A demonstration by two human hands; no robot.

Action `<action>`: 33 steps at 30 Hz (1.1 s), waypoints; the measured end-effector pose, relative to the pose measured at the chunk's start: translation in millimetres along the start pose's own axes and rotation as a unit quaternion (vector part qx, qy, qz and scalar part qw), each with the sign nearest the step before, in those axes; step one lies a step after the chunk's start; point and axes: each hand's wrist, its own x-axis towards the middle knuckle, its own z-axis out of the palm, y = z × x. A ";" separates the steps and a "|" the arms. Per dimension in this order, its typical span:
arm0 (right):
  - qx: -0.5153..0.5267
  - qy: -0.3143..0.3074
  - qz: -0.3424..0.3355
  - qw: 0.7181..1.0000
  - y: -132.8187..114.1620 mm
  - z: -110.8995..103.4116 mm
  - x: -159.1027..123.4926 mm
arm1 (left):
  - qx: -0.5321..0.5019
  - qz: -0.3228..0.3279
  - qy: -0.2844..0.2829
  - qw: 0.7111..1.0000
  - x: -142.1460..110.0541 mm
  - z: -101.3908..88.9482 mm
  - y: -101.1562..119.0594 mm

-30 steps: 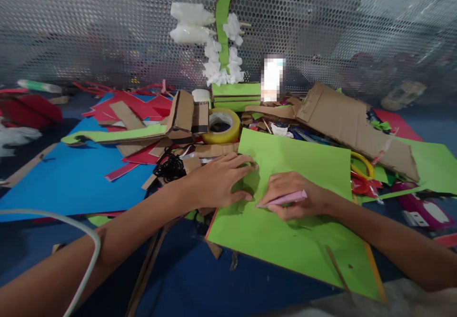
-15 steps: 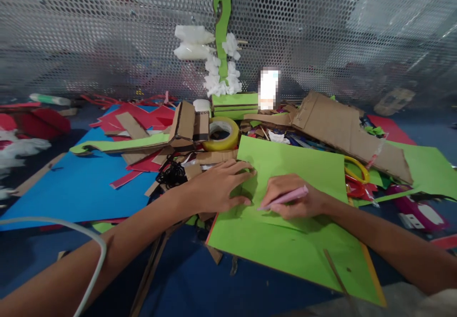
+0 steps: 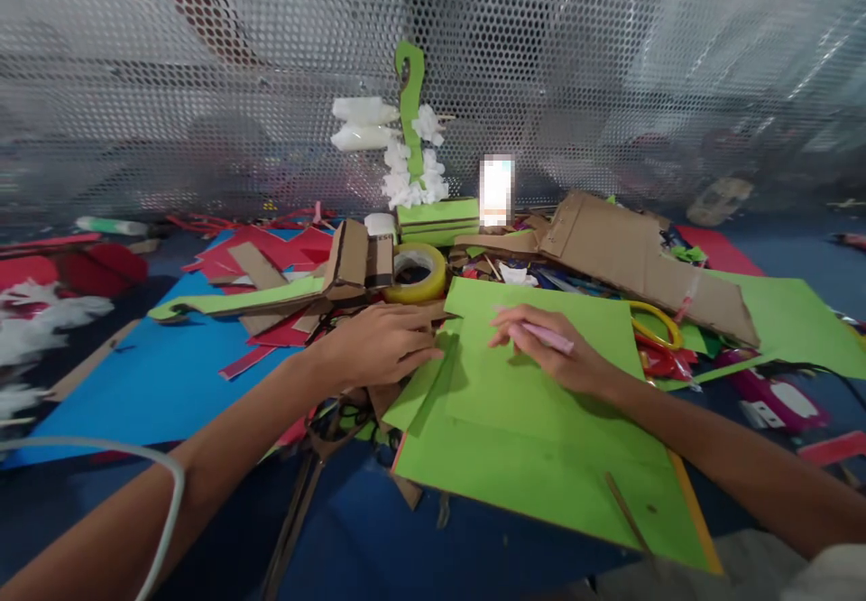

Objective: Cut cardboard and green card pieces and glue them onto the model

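My right hand point(image 3: 555, 353) holds a pink pen point(image 3: 541, 337) and rests on a green paper sheet point(image 3: 534, 384) that lies on a bigger green sheet point(image 3: 541, 484). My left hand point(image 3: 379, 344) lies palm down at the left edge of the green sheets, its fingertips on a folded green corner point(image 3: 423, 384), over cardboard scraps. The pen lies almost flat across my right fingers, its tip hidden behind them.
A yellow tape roll point(image 3: 416, 272) sits just beyond my left hand, with a cardboard piece point(image 3: 355, 258) beside it. Blue sheet point(image 3: 155, 366) at left, torn cardboard point(image 3: 642, 254) and yellow-handled scissors point(image 3: 656, 326) at right. A green-and-white paper model point(image 3: 412, 150) stands against the perforated metal wall point(image 3: 203, 60).
My right hand moved up the sheet, away from me, with the pen swung flatter. My left hand shifted left off the top sheet. The green corner now lies folded near it.
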 end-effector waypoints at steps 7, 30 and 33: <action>-0.341 -0.015 -0.005 0.940 7.0 -31.3 29.5 | -0.011 -0.018 0.022 1.000 5.2 6.0 5.3; -0.219 -0.019 -0.146 0.965 -46.4 -89.9 109.9 | -0.558 -0.268 0.080 0.781 35.4 0.5 18.4; -0.202 0.052 -0.151 0.966 -56.5 -100.4 113.1 | -0.633 -0.363 0.177 0.660 32.5 -2.8 11.2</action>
